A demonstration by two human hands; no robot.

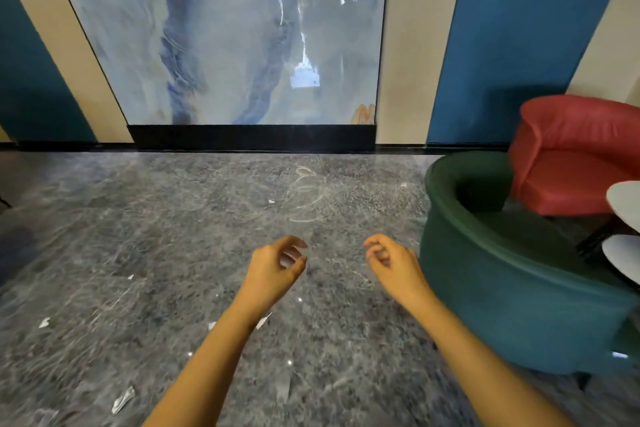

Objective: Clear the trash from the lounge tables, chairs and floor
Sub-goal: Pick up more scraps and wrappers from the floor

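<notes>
The left hand (277, 267) and right hand (388, 260) hover mid-frame, fingers loosely curled and seemingly gripping nothing, probably readied to stoop for the white paper scraps (122, 399) littering the grey floor (173, 218) at lower left.

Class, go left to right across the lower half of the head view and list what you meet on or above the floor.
white paper scrap → crumpled wrapper → left hand → right hand → green armchair
</notes>
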